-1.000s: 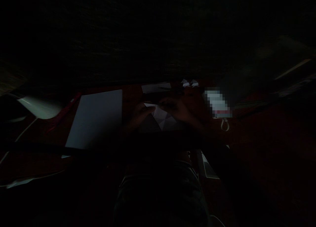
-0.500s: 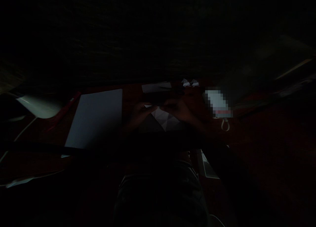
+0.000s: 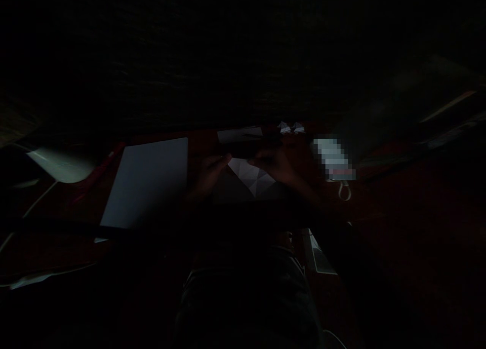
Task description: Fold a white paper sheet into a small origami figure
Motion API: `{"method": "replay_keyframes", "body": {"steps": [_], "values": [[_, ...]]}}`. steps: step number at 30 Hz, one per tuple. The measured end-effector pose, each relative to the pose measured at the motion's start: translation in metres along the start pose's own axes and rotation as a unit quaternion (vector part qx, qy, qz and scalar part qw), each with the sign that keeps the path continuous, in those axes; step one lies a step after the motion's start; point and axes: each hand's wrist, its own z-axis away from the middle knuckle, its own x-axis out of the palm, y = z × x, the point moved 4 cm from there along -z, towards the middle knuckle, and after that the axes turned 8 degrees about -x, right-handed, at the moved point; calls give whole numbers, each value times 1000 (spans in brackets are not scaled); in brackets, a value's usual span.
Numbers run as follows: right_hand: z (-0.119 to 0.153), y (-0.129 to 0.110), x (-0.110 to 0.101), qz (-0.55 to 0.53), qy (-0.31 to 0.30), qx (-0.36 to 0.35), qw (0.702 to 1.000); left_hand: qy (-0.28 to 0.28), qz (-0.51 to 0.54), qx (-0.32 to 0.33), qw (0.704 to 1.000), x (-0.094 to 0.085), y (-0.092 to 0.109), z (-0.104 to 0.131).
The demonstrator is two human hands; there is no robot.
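Observation:
A creased sheet of paper (image 3: 251,176), pale and partly folded, lies between my hands, its lower corner pointing toward me. My left hand (image 3: 210,174) pinches the paper's upper left corner between thumb and fingers. On the paper's upper right edge, my right hand (image 3: 277,164) is closed, with its fingertips pressed to the sheet. Darkness hides most of both hands' fingers and the paper's far side.
A large white sheet (image 3: 152,179) lies at left, beside a red strip-like object (image 3: 100,171) and a white lamp-like shape (image 3: 64,166). Beyond my hands are a paper piece (image 3: 239,134) and two small folded papers (image 3: 290,128). A blurred-out pale object (image 3: 334,159) with a loop lies right.
My left hand has shifted from the middle of the paper's top edge out to its left corner. The paper's left side now shows more. My right hand has stayed nearly in place.

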Motion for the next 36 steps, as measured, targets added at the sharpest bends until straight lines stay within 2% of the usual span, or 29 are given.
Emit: {"method": "replay_keyframes", "body": {"steps": [5, 13, 18, 20, 23, 26, 29, 36], "values": [[-1, 1, 0, -14, 8, 4, 1000, 23, -17, 32, 999, -1, 0, 0], [0, 2, 4, -28, -11, -15, 999, 24, -102, 33, 994, 0, -6, -4], [0, 2, 7, -46, -32, -6, 998, 33, -54, 30, 998, -2, -13, -8], [0, 3, 5, -59, -32, 0, 998, -10, 8, 36, 999, 1, -11, -9], [-1, 4, 1, -75, -14, -6, 997, -116, 97, 53, 987, 7, -3, -5], [-3, 7, 0, -76, -9, -14, 997, -153, 115, 60, 980, 8, 2, -3], [-2, 7, 1, -68, -21, -25, 997, -118, 94, 58, 987, 6, 0, -5], [4, -2, 8, -80, -60, -10, 995, 3, 42, 42, 998, 2, -4, -6]]}}
